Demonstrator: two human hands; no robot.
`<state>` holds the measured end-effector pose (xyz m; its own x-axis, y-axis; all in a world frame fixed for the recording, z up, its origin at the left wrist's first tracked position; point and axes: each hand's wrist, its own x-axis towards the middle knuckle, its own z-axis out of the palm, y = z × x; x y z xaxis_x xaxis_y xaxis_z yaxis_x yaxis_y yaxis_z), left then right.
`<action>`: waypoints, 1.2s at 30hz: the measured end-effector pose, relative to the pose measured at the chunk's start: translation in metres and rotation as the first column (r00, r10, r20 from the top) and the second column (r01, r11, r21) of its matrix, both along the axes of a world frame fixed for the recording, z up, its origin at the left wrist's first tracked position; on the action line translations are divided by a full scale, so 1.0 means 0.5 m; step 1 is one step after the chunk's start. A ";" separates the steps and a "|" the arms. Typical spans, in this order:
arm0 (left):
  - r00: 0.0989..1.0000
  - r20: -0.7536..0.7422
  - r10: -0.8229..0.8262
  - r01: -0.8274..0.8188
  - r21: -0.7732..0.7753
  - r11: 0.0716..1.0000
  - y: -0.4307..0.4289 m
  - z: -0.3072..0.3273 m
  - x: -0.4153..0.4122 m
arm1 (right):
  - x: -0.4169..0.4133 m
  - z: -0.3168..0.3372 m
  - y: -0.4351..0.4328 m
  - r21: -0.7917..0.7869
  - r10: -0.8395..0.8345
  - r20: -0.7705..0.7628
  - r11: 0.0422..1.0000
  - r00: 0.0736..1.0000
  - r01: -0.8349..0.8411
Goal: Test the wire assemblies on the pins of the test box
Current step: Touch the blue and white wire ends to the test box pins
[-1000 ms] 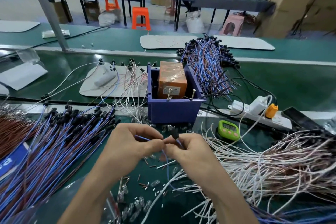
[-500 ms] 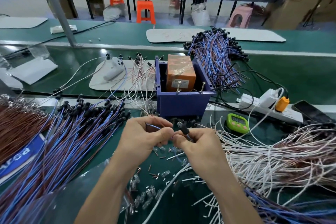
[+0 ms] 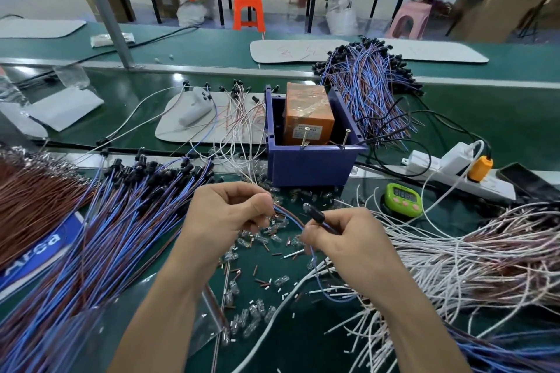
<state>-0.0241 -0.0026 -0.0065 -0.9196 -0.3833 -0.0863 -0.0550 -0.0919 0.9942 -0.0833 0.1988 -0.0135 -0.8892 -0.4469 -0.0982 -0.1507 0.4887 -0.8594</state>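
One wire assembly [image 3: 290,216] is stretching between two hands, just in front of the test box [image 3: 312,165]. The left hand [image 3: 224,215] is pinching its blue-and-brown wires, and the right hand [image 3: 342,239] is gripping its one black socket [image 3: 316,215]. Two pins [image 3: 305,138] are leaning at the box's front wall, before one orange block [image 3: 309,113]. One green timer [image 3: 403,198] and one power strip [image 3: 454,172] are lying to the right, with two orange stools [image 3: 248,10] standing beyond.
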 end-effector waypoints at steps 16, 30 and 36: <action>0.998 0.050 0.028 -0.030 0.037 0.999 0.013 -0.013 -0.005 | 0.013 -0.025 -0.037 -0.100 -0.017 0.059 0.995 0.998 0.023; 0.940 0.090 0.328 -0.292 -0.280 0.914 -0.011 -0.052 -0.008 | 0.007 -0.018 -0.022 -0.205 -0.120 0.157 0.967 0.980 0.151; 0.993 0.065 -0.096 0.104 -0.137 0.985 0.076 -0.034 -0.013 | -0.005 -0.012 -0.028 -0.343 -0.143 0.207 0.916 0.968 0.208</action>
